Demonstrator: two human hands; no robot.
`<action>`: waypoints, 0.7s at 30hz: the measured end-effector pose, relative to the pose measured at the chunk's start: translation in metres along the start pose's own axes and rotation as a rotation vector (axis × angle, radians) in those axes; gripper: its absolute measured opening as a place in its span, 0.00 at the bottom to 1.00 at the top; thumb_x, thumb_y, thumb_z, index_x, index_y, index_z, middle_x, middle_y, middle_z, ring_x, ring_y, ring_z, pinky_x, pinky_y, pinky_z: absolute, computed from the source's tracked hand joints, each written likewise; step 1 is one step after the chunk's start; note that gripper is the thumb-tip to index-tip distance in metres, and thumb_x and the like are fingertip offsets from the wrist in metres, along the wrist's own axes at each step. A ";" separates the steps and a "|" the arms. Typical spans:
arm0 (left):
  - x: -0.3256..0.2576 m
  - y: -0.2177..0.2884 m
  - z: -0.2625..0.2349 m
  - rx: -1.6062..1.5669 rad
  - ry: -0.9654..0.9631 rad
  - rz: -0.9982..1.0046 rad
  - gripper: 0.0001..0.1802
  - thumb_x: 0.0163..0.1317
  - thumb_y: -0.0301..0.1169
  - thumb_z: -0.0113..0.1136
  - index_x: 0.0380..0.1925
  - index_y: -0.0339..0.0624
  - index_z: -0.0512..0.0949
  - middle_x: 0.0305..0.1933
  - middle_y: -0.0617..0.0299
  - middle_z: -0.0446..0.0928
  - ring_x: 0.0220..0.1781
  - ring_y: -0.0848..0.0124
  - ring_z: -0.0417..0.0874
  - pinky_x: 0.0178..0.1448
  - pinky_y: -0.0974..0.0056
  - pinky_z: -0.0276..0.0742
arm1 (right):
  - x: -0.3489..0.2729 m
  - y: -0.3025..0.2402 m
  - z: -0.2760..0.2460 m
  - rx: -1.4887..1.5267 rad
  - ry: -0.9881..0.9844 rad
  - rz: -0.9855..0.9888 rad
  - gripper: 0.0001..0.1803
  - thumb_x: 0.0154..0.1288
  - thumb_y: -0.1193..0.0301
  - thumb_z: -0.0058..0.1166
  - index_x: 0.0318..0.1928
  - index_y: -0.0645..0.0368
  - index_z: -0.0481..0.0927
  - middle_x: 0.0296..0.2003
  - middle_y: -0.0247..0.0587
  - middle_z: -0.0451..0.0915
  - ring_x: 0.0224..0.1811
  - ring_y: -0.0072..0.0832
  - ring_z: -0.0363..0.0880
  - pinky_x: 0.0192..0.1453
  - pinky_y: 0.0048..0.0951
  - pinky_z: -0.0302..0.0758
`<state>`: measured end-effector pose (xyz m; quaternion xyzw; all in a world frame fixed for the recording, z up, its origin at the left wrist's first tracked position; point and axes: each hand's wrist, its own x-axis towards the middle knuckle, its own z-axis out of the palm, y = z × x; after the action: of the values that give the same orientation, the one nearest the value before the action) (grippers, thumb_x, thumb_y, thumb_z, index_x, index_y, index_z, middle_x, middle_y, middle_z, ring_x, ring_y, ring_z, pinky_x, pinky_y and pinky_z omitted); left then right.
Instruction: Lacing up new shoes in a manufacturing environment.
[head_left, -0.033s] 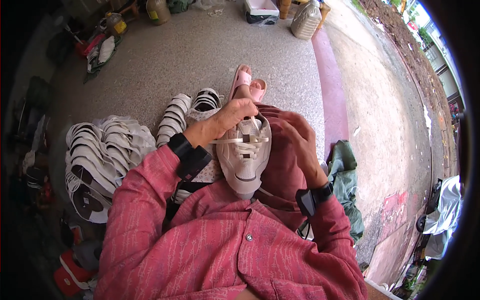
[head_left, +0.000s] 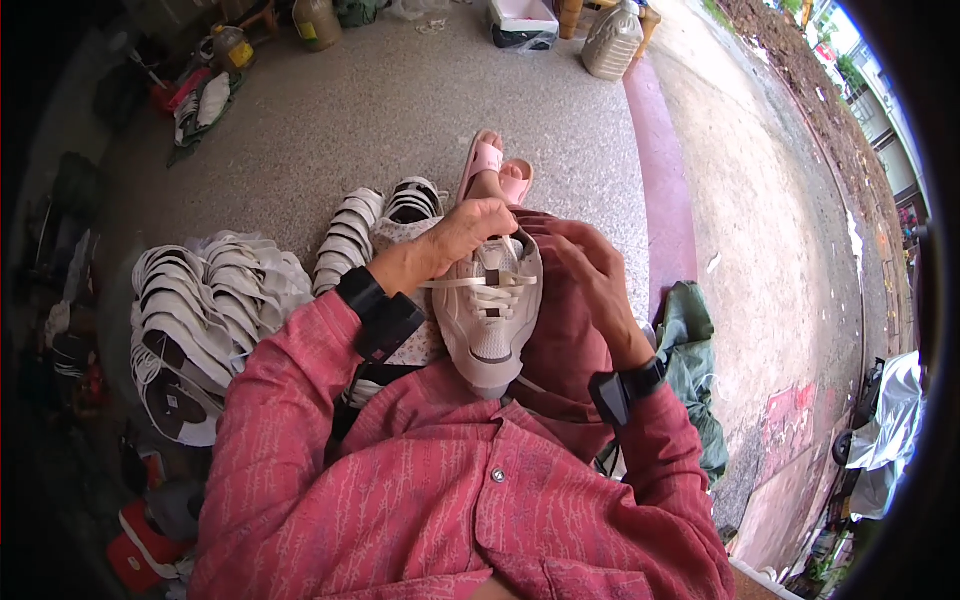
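A pale sneaker (head_left: 492, 325) rests on my lap, its toe pointing toward me and its heel away. Crossed off-white laces run over its tongue, and a loose length sticks out to the left. My left hand (head_left: 470, 232) is closed in a pinch above the shoe's collar, with a shoelace (head_left: 509, 243) running down from the fingertips. Just right of the collar, my right hand (head_left: 592, 270) is held in the air, thumb and bent fingers apart, nothing visible in it. Each wrist wears a black strapped device.
Nested white sneakers (head_left: 215, 300) are piled at my left, with another row (head_left: 350, 235) nearer my knee. A green cloth bundle (head_left: 688, 340) lies at my right. Farther off stand a plastic jug (head_left: 612, 42) and a white box (head_left: 524, 18). A red shoe box (head_left: 140, 545) sits low left.
My right hand has shifted slightly left, toward the shoe. The left hand and the sneaker look unmoved.
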<state>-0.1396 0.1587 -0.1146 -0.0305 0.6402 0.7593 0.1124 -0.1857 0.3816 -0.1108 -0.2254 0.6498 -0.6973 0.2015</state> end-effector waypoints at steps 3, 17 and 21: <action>0.002 0.001 0.001 0.035 -0.011 -0.033 0.10 0.65 0.39 0.57 0.34 0.44 0.78 0.31 0.73 0.72 0.32 0.82 0.67 0.39 0.75 0.64 | 0.019 0.003 0.005 -0.247 -0.253 -0.035 0.13 0.71 0.66 0.53 0.46 0.65 0.79 0.41 0.36 0.79 0.43 0.22 0.77 0.46 0.25 0.74; -0.041 0.000 -0.009 0.060 0.249 0.190 0.15 0.71 0.38 0.53 0.50 0.40 0.71 0.50 0.65 0.72 0.50 0.76 0.72 0.56 0.71 0.66 | 0.027 0.032 0.017 -0.283 -0.165 -0.189 0.06 0.66 0.71 0.56 0.33 0.61 0.78 0.28 0.39 0.74 0.33 0.33 0.74 0.38 0.32 0.69; -0.093 -0.025 -0.012 0.632 0.504 0.356 0.17 0.72 0.42 0.51 0.49 0.41 0.72 0.47 0.64 0.73 0.45 0.75 0.74 0.47 0.71 0.71 | 0.023 0.033 0.018 -0.349 -0.078 -0.297 0.07 0.68 0.71 0.55 0.33 0.62 0.79 0.27 0.37 0.75 0.31 0.27 0.73 0.37 0.28 0.69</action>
<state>-0.0454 0.1385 -0.1238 -0.0680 0.8437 0.5026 -0.1761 -0.1947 0.3511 -0.1419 -0.3765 0.7122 -0.5871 0.0796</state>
